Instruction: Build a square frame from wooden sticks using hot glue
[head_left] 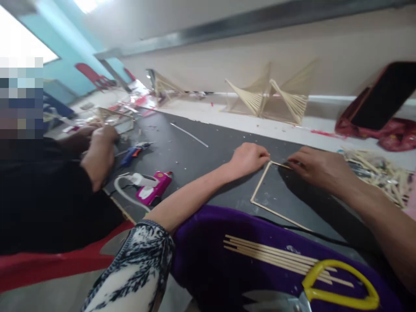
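On the dark table lies an open frame of thin wooden sticks (261,182), with a corner close to my left hand. My left hand (248,157) rests there with its fingers curled together; whatever they may hold is hidden. Across from it, my right hand (320,167) pinches the frame's far stick (280,165) between thumb and fingers. Several loose sticks (269,255) lie on purple fabric (201,242) in front of me. Yellow-handled scissors (341,299) overlap the ends of these sticks.
Twisted stick models (286,102) stand along the wall. A phone (385,97) leans at right above a stick pile (386,175). To the left are a blue glue gun (130,157), a glue stick (190,135), a pink power strip (154,188) and a co-worker's hands (102,145). A black cable crosses the front edge.
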